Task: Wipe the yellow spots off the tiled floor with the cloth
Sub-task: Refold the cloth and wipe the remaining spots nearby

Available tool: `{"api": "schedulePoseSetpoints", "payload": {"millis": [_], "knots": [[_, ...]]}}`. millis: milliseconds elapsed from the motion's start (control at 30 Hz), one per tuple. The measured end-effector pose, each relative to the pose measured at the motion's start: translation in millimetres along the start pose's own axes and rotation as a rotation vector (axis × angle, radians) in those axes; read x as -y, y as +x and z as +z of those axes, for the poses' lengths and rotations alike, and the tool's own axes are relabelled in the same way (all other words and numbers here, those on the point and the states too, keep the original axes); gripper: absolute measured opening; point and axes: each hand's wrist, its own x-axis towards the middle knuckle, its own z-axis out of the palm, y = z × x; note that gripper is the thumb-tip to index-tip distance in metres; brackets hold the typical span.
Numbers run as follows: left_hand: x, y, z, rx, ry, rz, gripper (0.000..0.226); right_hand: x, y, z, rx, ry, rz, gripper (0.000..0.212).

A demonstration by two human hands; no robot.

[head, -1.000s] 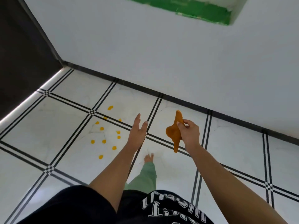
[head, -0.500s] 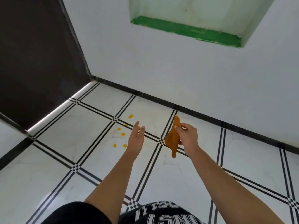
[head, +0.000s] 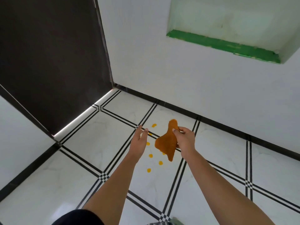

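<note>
Cloth (head: 166, 142), orange, hangs crumpled from the right hand (head: 184, 140), pinched between thumb and fingers, well above the tiled floor (head: 81, 181). Left hand (head: 139, 140) is empty, fingers extended and loosely together, palm turned inward, beside the cloth but not touching it.

Yellow spots (head: 150, 155): a loose cluster on the white tile below and between the hands, near the dark skirting (head: 227, 125) at the base of the white wall (head: 162, 70). One spot sits farther back toward the wall; at least one is partly hidden behind the hanging cloth. None has been wiped yet, by the look of it.

Risks, as judged:
- Cloth is bunched, not flat. Pressed down like this it would probably present a small contact patch and smear spots rather than lift them.
- Spots are scattered across a tile joint; a single pass may miss the outliers, especially the far one.
- Cloth colour is close to the spot colour, so transferred residue will be hard to see on it, and re-deposit onto clean tile could go unnoticed.
- Floor is glossy; if the spots are wet, a step into them may slip or track them.

Writing: white lettering on dark fabric at the bottom edge, cut off, unreadable. No brands or labels elsewhere.
</note>
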Motion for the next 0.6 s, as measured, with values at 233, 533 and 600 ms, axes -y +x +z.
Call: {"api": "schedulePoseSetpoints", "payload": {"millis": [233, 533, 600], "knots": [[-16.7, 63.0, -38.9, 0.041, -0.009, -0.018, 0.053, 23.7, 31.0, 66.6, -0.054, 0.036, 0.028, 0.033], [-59.6, 196.0, -65.9, 0.102, 0.147, -0.042, 0.051, 58.8, 131.4, 149.6, -0.149, 0.190, 0.189, 0.037], [-70.8, 226.4, -69.9, 0.104, 0.160, -0.042, 0.050, 71.7, 154.9, 161.4, -0.134, 0.226, 0.216, 0.039]]}}
